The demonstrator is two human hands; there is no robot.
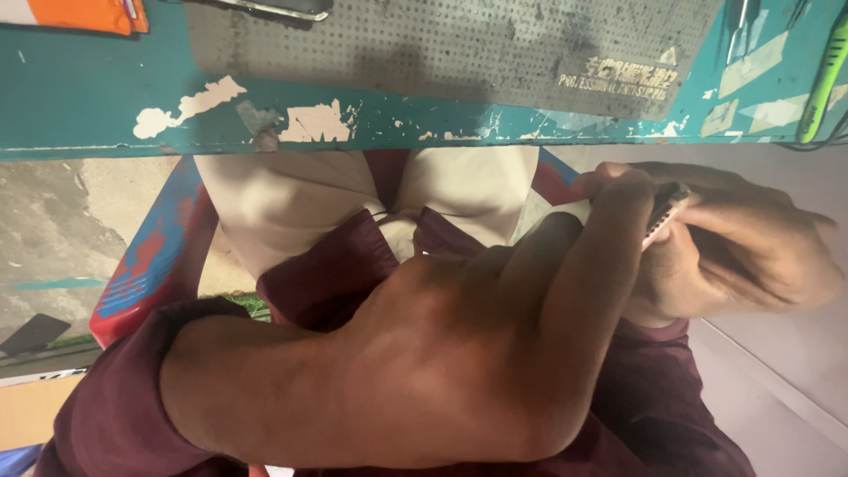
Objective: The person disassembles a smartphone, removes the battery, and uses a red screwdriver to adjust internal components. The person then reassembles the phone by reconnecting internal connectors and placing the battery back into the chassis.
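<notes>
The teal tabletop (88, 106) edge, paint chipped, runs along the top with a grey perforated mat (424, 44) on it. Below it, the left hand (459, 353) reaches across the lap, fingertips pressing a small flat dark device (664, 210) clamped in the right hand (751, 247). It looks thin, rigid, light, likely slippery; best gripped by its edges

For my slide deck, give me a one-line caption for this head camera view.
Below a worn teal workbench edge, the right hand grips a small flat device while the left hand steadies it.
</notes>
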